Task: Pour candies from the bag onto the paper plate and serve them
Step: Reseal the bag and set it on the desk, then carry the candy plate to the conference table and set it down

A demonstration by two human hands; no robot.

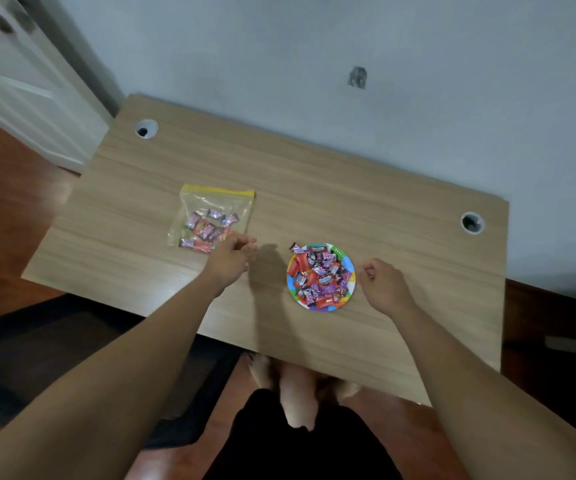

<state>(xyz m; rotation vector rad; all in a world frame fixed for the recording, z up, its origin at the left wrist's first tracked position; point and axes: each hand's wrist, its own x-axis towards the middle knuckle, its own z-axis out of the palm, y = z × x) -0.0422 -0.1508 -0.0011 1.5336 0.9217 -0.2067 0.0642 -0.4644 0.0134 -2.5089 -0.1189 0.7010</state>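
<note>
Wood-grain bench [366,216] carries my colourful round paper plate [348,268], heaped with wrapped candies [319,277]. Beside it lies the clear yellow-zip plastic bag [210,199] (some sweets remain inside). Left hand [229,259] loosely curled empty near it; right hand [385,287] curled, holding nothing. Serving remains, I judge.

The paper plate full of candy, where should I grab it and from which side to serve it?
Grip the paper plate by its bare rim on the right, where the right hand already sits beside it. The candies are heaped across the middle, so slide the fingers under the rim, thumb on top, and probably steady the opposite edge with the left hand, keeping it level.
</note>
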